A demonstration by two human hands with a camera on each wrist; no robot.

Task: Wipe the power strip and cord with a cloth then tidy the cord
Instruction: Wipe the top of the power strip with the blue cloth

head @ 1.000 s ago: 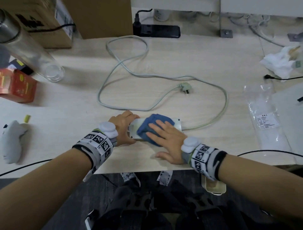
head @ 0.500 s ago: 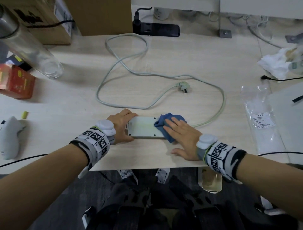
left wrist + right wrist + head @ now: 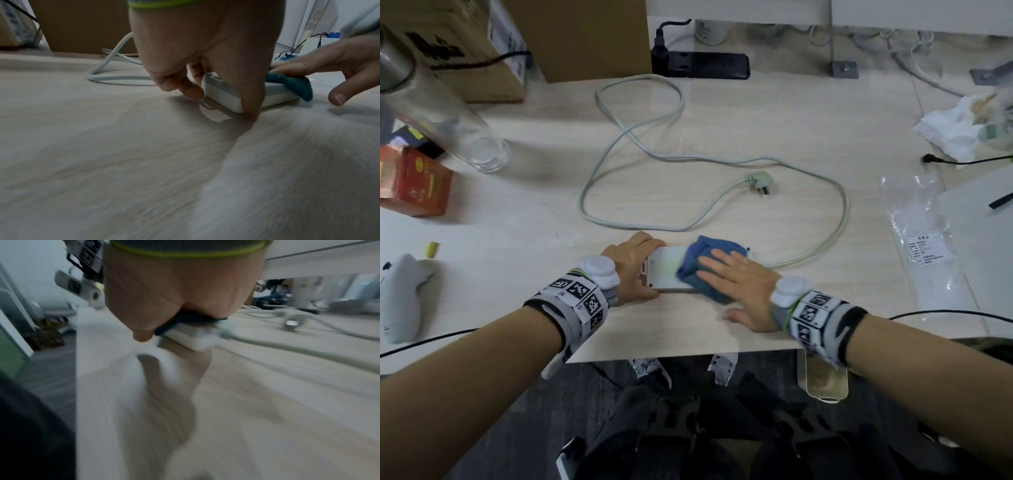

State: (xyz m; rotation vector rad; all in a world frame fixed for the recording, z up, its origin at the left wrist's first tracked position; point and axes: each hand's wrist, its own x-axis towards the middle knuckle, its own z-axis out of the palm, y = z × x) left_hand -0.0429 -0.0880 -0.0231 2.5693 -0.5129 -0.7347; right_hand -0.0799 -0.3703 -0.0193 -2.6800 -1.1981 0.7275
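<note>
A white power strip lies near the desk's front edge. My left hand grips its left end, thumb on the near side and fingers on the far side, as the left wrist view shows on the strip. A blue cloth sits on the strip's right half, and my right hand presses flat on it with straight fingers. The grey cord leaves the strip's right end, loops across the desk and ends in a plug. The right wrist view is blurred; cloth and strip show under the palm.
A black power strip and cardboard boxes stand at the back. A clear glass cylinder and red box are at left, a grey object near the left edge. A plastic bag and crumpled tissue lie right.
My right hand slid the cloth to the strip's right end and has now come back leftward to its right half. My left hand stays gripping the left end.
</note>
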